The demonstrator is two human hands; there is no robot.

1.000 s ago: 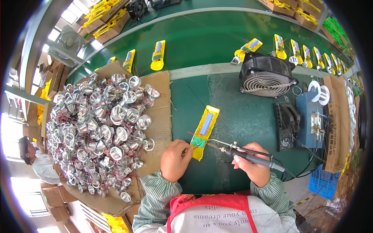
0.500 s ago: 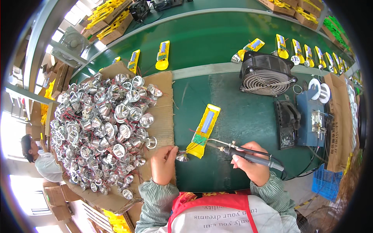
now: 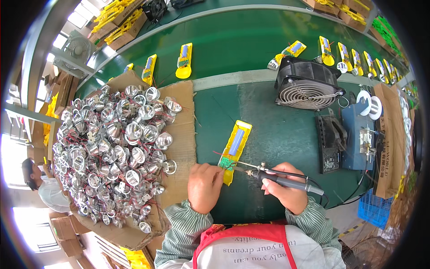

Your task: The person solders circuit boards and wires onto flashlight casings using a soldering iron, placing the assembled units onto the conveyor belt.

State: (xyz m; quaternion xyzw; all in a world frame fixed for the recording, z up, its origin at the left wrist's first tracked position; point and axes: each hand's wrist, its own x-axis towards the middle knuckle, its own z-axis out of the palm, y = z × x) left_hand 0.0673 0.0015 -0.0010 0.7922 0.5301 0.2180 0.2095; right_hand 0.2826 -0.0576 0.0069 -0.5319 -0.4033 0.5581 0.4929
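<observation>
My right hand [image 3: 289, 193] grips a soldering iron [image 3: 286, 181] with a dark grey handle and a thin metal feed tube. Its tip meets the small green circuit board [image 3: 226, 163] in a yellow flashlight housing [image 3: 242, 134]. A blue cylindrical battery [image 3: 236, 142] lies in the housing's upper part, and a thin red wire runs beside the board. My left hand [image 3: 204, 187] is closed at the board's left edge, fingertips pinched together. Whatever is between those fingertips is hidden.
Left, many silver reflector cups [image 3: 112, 148] are heaped on cardboard [image 3: 181, 148]. A black fan [image 3: 307, 83] and a blue soldering unit [image 3: 354, 134] with a black stand [image 3: 329, 143] occupy the right. Yellow housings [image 3: 184, 62] line the far green belt [image 3: 233, 40]. A person [image 3: 49, 188] is at far left.
My left hand has moved right and forward to the circuit board; the reflector cup beside it is now out of sight. The soldering iron has shifted slightly left.
</observation>
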